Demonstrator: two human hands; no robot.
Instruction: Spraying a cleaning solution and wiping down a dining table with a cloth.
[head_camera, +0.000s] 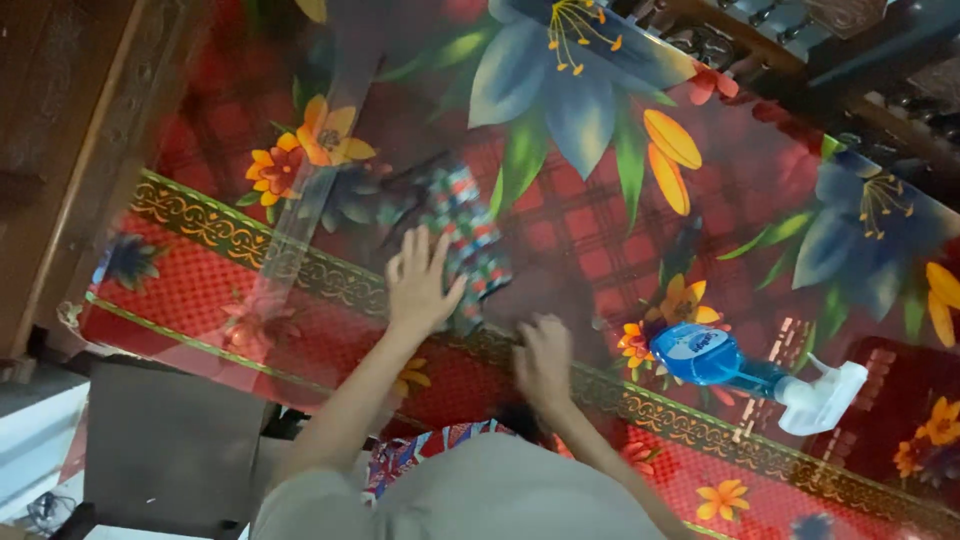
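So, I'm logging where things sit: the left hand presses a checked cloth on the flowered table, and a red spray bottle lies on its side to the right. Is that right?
Not quite: the spray bottle is blue with a white trigger head, not red. The head view shows it lying on its side to the right. The left hand does press the checked cloth on the flowered table.
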